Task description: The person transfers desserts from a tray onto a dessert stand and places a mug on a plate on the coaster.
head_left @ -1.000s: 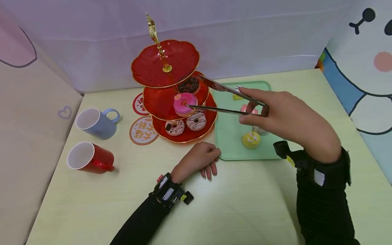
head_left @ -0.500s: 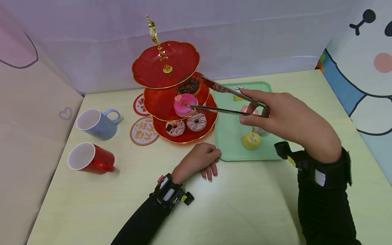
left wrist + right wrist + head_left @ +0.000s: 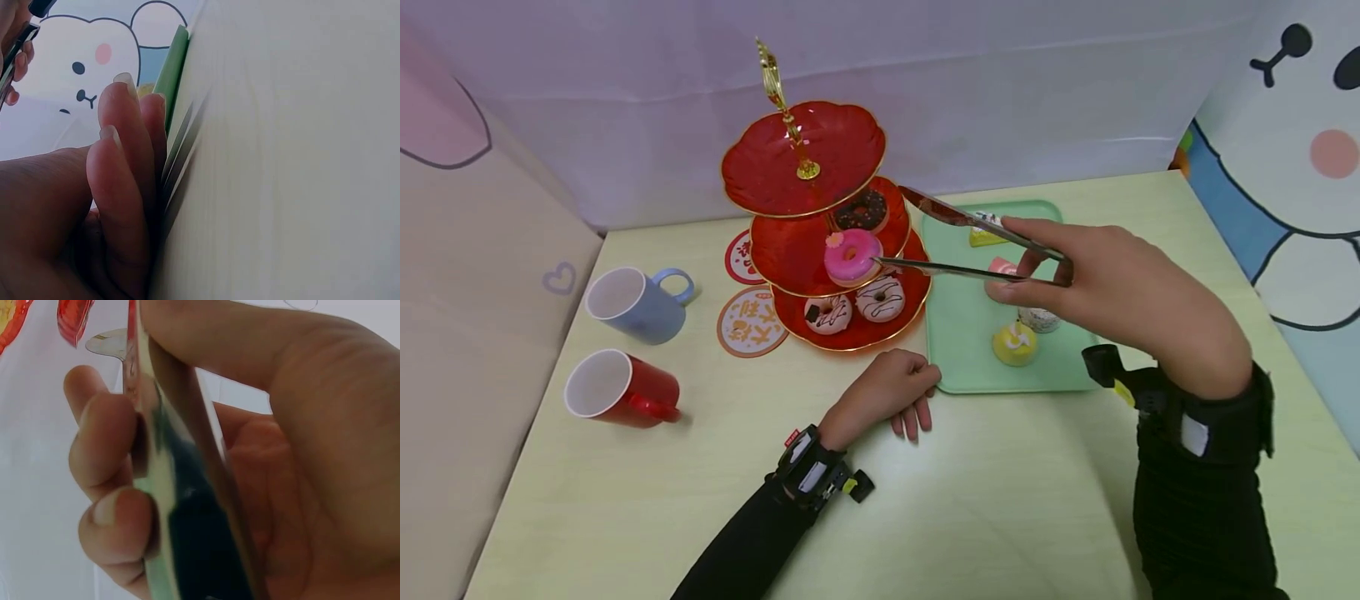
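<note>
1. A pale cloth backdrop [image 3: 1000,108] hangs behind a light worktop [image 3: 1000,475].
2. The pink doughnut [image 3: 840,267] sits on the middle plate [image 3: 790,254] of the red cake stand [image 3: 850,133], at nine o'clock from the right hand [image 3: 1105,279], whose curled fingers grasp the tongs [image 3: 951,214].
3. The tongs' long axis points between nine and ten o'clock, arms spread. The lower tip overlaps the doughnut's three-o'clock edge; I cannot tell whether they touch. The next move seems to hinge on this.
4. The left hand [image 3: 883,387], fingers loose and holding nothing, rests nearer; from it, the doughnut lies between eleven and twelve.
5. The top plate hides part of the dark doughnut [image 3: 862,212]; the right-wrist view cuts off the tongs' tips.
</note>
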